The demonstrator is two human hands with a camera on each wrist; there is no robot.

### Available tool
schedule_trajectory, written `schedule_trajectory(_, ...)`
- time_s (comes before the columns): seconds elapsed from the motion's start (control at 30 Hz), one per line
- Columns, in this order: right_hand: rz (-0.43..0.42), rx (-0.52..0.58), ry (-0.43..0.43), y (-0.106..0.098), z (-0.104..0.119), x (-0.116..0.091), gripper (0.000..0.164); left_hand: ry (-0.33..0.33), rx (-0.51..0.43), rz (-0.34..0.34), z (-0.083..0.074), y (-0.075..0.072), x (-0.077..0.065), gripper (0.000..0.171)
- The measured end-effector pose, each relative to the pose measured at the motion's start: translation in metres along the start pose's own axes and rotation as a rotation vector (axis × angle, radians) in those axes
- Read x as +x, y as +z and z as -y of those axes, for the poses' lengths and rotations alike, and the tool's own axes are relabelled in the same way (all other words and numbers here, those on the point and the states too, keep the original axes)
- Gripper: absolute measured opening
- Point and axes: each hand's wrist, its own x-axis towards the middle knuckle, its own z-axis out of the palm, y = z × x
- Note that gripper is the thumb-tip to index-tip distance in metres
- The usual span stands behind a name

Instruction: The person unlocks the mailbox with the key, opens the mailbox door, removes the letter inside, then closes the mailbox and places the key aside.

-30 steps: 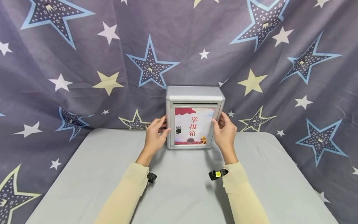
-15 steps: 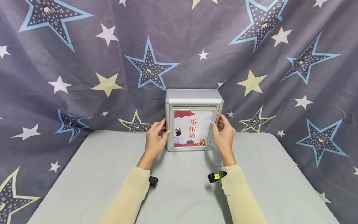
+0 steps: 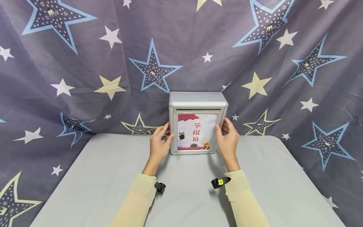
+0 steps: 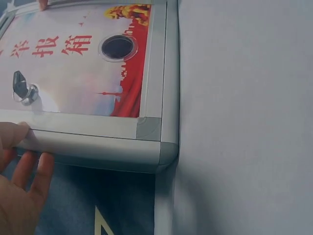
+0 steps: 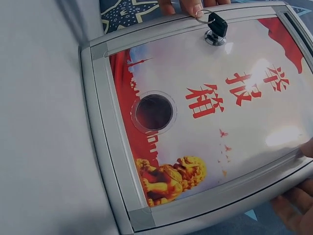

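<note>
A silver metal drop box (image 3: 198,104) with a slot near its top stands upright at the back of the grey-covered table. Its front panel (image 5: 244,122) bears red characters, a golden lion and a round dark window (image 4: 117,47). A black-headed key (image 4: 20,84) sits in the lock on the panel's left side; a ring (image 5: 203,17) hangs from it. My left hand (image 3: 159,143) holds the box's left side, thumb on the front edge. On the opposite side, my right hand (image 3: 227,138) grips likewise, its thumb on the front frame and its fingers partly hidden behind the side.
A purple-grey curtain (image 3: 187,25) with printed stars hangs right behind the box and along both sides. The grey table cover (image 3: 184,189) stretches out in front of the box. Black wrist cameras (image 3: 160,187) are strapped over the pale yellow sleeves (image 3: 246,198).
The head view has tilted a little, so everything sits slightly lower in it. My left forearm has shifted slightly to the right. Both hands keep their places on the box.
</note>
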Motion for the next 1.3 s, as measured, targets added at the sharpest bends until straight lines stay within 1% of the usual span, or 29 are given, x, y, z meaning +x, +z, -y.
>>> schedule_trajectory(0.13, 0.021, -0.011, 0.04, -0.006, -0.001, -0.001, 0.042, -0.014, -0.01, -0.003, 0.0, 0.002, -0.002, 0.056)
schedule_trajectory(0.2, 0.042, -0.022, 0.072, -0.008, 0.0, -0.001, 0.042, -0.029, 0.002, -0.016, -0.001, 0.003, -0.002, 0.053)
schedule_trajectory(0.3, 0.082, -0.038, 0.114, -0.011, 0.004, 0.001, 0.044, -0.057, 0.027, -0.04, -0.005, 0.004, -0.001, 0.05)
schedule_trajectory(0.43, 0.107, -0.049, 0.151, -0.012, 0.012, 0.003, 0.047, -0.069, 0.028, -0.054, -0.022, 0.004, 0.003, 0.047)
schedule_trajectory(0.57, 0.089, -0.058, 0.153, -0.012, 0.023, 0.001, 0.055, -0.058, 0.009, -0.053, -0.038, 0.001, 0.004, 0.045)
schedule_trajectory(0.7, 0.059, -0.066, 0.111, -0.009, 0.036, -0.004, 0.064, -0.054, 0.013, -0.053, -0.044, -0.002, 0.004, 0.045)
schedule_trajectory(0.8, 0.041, -0.058, 0.059, -0.004, 0.045, -0.008, 0.063, -0.058, -0.004, -0.052, -0.044, -0.002, 0.005, 0.046)
schedule_trajectory(0.87, 0.035, -0.051, 0.02, 0.0, 0.049, -0.011, 0.059, -0.068, -0.03, -0.048, -0.044, -0.001, 0.005, 0.049)
schedule_trajectory(1.0, 0.058, -0.032, -0.048, 0.01, 0.05, -0.018, 0.046, -0.076, -0.066, -0.044, -0.043, -0.001, 0.004, 0.054)
schedule_trajectory(1.17, 0.102, -0.046, -0.094, 0.018, 0.05, -0.025, 0.033, -0.074, -0.062, -0.046, -0.042, -0.001, 0.004, 0.056)
schedule_trajectory(1.3, 0.132, -0.046, -0.138, 0.023, 0.049, -0.029, 0.028, -0.067, -0.056, -0.049, -0.041, -0.001, 0.003, 0.057)
